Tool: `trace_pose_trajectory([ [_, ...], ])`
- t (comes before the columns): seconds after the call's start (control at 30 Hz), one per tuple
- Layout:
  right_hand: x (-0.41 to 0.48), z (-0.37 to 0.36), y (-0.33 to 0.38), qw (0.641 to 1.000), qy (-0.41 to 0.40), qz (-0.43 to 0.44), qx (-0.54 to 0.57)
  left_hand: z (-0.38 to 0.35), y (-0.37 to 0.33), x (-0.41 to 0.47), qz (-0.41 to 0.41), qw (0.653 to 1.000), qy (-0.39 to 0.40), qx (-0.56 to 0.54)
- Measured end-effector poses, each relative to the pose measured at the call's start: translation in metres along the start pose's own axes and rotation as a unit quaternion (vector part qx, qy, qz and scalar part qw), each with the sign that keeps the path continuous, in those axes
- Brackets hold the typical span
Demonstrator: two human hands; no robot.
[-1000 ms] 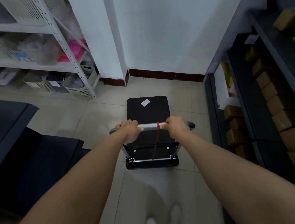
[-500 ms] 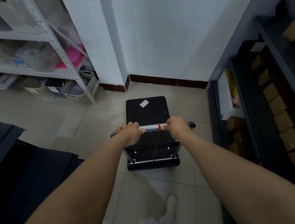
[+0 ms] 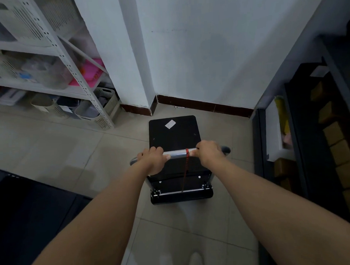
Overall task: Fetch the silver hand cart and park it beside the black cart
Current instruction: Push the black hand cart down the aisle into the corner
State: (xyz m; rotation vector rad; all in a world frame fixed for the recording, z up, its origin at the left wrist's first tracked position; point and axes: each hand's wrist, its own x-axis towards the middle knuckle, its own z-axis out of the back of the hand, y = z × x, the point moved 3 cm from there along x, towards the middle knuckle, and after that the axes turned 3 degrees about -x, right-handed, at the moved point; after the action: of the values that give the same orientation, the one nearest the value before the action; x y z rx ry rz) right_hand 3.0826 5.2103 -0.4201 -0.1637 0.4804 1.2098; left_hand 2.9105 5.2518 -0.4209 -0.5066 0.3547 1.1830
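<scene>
— Where's our silver hand cart [image 3: 174,134]?
— On the floor [image 3: 60,153] before the wall [image 3: 206,50]; our left hand [image 3: 152,160] and right hand [image 3: 208,154] each clamp its handle [image 3: 178,153].
— That dark shape [image 3: 33,218], lower left?
— Cut off; we cannot tell.

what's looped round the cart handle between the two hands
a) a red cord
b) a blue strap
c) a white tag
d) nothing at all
a: a red cord is looped round the silver handle between the left hand and the right hand, and its loose end hangs down over the black deck of the hand cart.
</scene>
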Motion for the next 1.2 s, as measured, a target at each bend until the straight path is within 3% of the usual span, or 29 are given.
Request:
trace_pose_trajectory([
  [0.93, 0.088, 0.055, 0.017, 0.997, 0.017, 0.036, -0.071, 0.056, 0.007, 0.093, 0.0, 1.0, -0.004, -0.016],
  [1.07, 0.088, 0.066, 0.018, 0.998, -0.008, 0.043, -0.036, 0.062, 0.013, 0.1, -0.017, 0.998, 0.018, -0.063],
  [1.2, 0.081, 0.083, 0.026, 0.997, -0.051, 0.059, -0.006, 0.076, 0.016, 0.096, -0.03, 0.979, 0.014, -0.203],
])
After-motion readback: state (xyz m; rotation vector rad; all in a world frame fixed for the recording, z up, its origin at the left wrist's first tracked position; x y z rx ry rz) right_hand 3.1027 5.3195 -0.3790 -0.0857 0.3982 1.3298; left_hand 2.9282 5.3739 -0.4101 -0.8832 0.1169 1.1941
